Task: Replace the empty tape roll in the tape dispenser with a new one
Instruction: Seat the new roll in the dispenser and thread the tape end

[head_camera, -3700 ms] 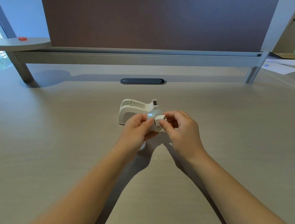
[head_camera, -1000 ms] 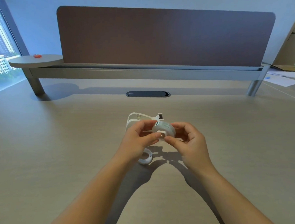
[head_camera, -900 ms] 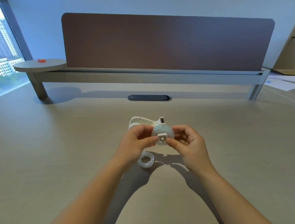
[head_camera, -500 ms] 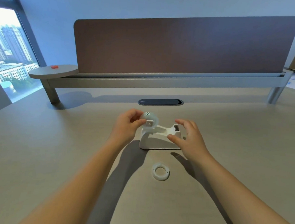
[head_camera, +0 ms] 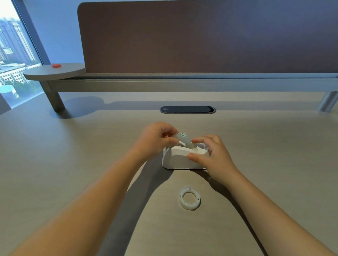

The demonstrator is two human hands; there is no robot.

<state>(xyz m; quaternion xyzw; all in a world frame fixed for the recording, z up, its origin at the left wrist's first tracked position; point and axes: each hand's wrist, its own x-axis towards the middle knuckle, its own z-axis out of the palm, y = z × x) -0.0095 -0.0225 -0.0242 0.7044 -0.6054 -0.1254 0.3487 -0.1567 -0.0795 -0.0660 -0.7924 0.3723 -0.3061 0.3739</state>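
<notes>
Left hand (head_camera: 155, 141) pinching new tape roll (head_camera: 182, 139), now lowered into dispenser (head_camera: 180, 160); right hand (head_camera: 212, 156) now gripping dispenser; empty core (head_camera: 189, 198) unmoved on surface (head_camera: 69, 161)

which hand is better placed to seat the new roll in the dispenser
Left. The left hand already pinches the roll right over the dispenser cradle, while the right hand grips the dispenser's front end to steady it.

No words, numbers or brand marks can be read anywhere. The tape roll (head_camera: 182, 139) carries a small dotted greenish mark, and the dark slot cover (head_camera: 187, 109) at the far tabletop has a tiny symbol, both illegible.
</notes>
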